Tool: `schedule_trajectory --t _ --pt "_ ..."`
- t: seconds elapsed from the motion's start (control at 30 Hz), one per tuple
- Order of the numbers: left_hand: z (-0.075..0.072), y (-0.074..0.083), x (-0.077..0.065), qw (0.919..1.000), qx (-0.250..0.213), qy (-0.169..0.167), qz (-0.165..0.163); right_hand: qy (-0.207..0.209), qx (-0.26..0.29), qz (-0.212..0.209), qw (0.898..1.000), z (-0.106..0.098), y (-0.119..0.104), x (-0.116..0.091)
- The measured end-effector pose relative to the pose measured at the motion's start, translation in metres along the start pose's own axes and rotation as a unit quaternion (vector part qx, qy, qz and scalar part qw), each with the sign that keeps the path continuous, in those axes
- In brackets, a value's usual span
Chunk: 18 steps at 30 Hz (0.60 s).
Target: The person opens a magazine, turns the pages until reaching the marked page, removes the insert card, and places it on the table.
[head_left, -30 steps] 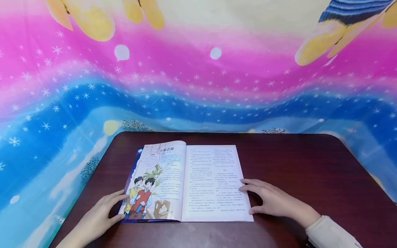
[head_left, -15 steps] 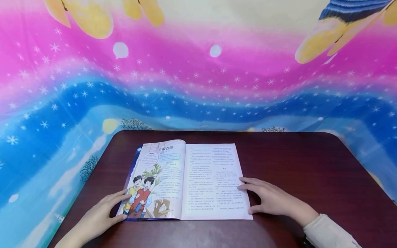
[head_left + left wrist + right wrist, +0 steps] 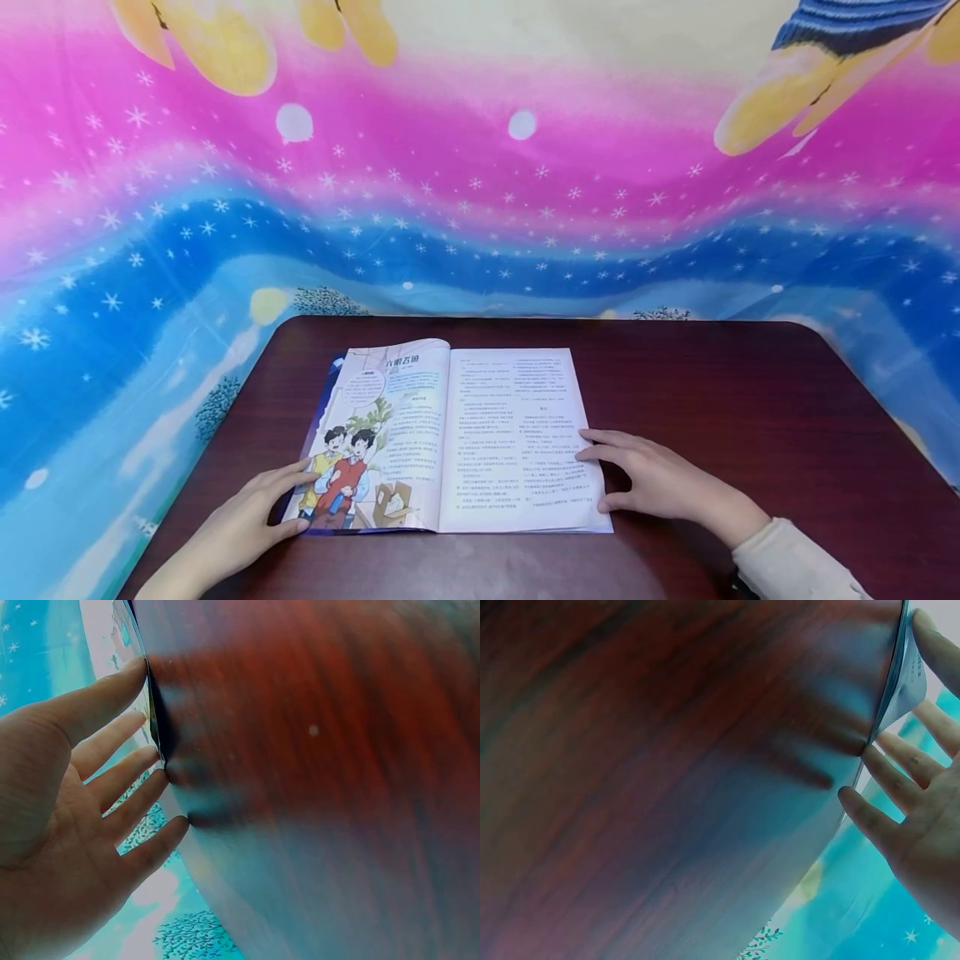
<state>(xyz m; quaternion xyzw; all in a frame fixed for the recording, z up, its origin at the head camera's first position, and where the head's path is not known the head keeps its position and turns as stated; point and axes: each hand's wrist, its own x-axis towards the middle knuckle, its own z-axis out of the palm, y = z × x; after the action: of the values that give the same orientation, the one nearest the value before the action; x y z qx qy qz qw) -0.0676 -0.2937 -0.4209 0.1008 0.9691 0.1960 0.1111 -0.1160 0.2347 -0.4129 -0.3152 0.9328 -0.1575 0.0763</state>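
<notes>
A magazine (image 3: pixel 517 433) lies open on the table, its left page (image 3: pixel 405 408) carrying a drawing of two figures and its right page filled with text. My left hand (image 3: pixel 243 512) touches the lower left edge with fingers spread and fairly straight; the left wrist view shows the fingertips of this hand (image 3: pixel 82 787) along that edge. At the lower right edge, my right hand (image 3: pixel 660 483) rests its fingertips on the page, thumb at the bottom corner. In the right wrist view a page corner (image 3: pixel 910 686) stands slightly off the pages under it, close to the thumb.
The dark red-brown table (image 3: pixel 735 383) has a glossy top and rounded far corners. Behind and beside it hangs a pink and blue cloth backdrop (image 3: pixel 480 208) with printed snowflakes. A light sleeve (image 3: pixel 795 562) covers the right forearm.
The lower right corner of the right page has lifted a little by the right thumb. The left fingers have crept slightly further onto the left page.
</notes>
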Motion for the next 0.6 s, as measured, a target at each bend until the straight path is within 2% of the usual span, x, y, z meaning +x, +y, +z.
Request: schedule_trajectory --t 0.6 --pt "-0.0028 0.0040 0.0012 0.9998 0.014 -0.003 -0.011 0.026 -0.005 -0.010 1.000 -0.0028 -0.0026 0.0093"
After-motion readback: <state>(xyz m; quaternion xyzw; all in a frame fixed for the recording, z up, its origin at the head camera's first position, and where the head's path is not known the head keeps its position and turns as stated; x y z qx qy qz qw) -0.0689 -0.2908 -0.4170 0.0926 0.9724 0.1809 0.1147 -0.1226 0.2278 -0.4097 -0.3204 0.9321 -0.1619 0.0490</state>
